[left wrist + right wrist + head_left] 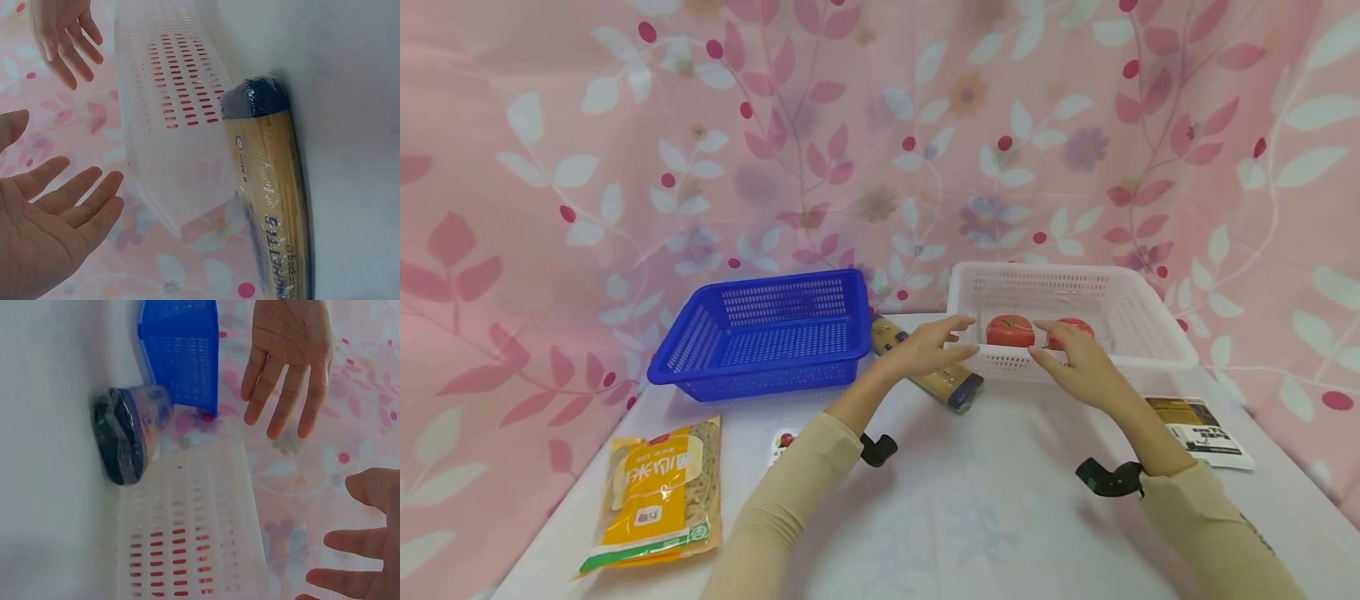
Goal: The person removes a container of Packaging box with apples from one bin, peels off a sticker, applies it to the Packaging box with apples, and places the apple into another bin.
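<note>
Both hands reach toward the front of a white plastic basket; in the head view their fingers overlap its near side. The left hand has its fingers extended and holds nothing. Facing it, the right hand also holds nothing, with fingers spread. Inside the basket lie a red tomato and a second red tomato, partly hidden behind the right fingers. Below the left hand, a pack of spaghetti with dark blue ends lies on the table. The wrist views show the palms apart, in the air.
A blue plastic basket stands left of the spaghetti. Front left lies a yellow noodle bag. A small pack is partly hidden by the left sleeve. A black, gold and white packet lies at the right. Floral cloth hangs behind.
</note>
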The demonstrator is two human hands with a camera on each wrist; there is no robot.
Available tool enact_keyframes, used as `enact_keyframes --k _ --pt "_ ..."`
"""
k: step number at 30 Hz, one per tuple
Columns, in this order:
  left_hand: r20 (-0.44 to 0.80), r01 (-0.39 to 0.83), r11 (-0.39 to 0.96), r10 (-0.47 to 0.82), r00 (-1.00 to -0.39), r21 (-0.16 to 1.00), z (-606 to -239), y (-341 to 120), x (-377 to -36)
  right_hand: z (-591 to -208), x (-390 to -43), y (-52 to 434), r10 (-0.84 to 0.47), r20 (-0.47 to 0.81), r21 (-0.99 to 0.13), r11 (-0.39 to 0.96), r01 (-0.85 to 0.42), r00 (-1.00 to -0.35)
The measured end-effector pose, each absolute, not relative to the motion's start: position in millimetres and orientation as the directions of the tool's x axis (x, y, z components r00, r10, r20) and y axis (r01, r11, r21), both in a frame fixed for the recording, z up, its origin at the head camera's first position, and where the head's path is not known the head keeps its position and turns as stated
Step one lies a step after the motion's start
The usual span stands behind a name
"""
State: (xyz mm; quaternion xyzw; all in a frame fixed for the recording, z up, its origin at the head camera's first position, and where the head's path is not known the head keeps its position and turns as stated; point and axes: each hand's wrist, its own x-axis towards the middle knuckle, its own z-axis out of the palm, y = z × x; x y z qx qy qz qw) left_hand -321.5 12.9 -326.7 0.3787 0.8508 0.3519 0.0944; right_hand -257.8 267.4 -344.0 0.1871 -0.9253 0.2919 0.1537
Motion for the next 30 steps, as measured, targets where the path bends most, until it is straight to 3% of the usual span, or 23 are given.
enact_keyframes --k 5,12,22,30 --pt "0.094 0.495 0.438 0.671 -0.735 0.750 -328 28 -332 -337 -273 285 -0.185 0.345 -0.534 0.767 -0.355 -0.920" --pt "0.097 0.478 0.445 0.647 -0.756 0.758 -330 53 -344 -330 -293 306 -0.105 0.267 -0.584 0.773 -0.247 -0.958" --pt "0.060 0.316 0.348 0.583 -0.810 0.883 -341 72 -362 -338 -314 332 -0.013 0.243 -0.579 0.801 -0.156 -0.970" --pt "0.071 0.314 0.396 0.520 -0.851 0.863 -347 94 -367 -343 -324 344 0.017 0.129 -0.548 0.834 -0.057 -0.991"
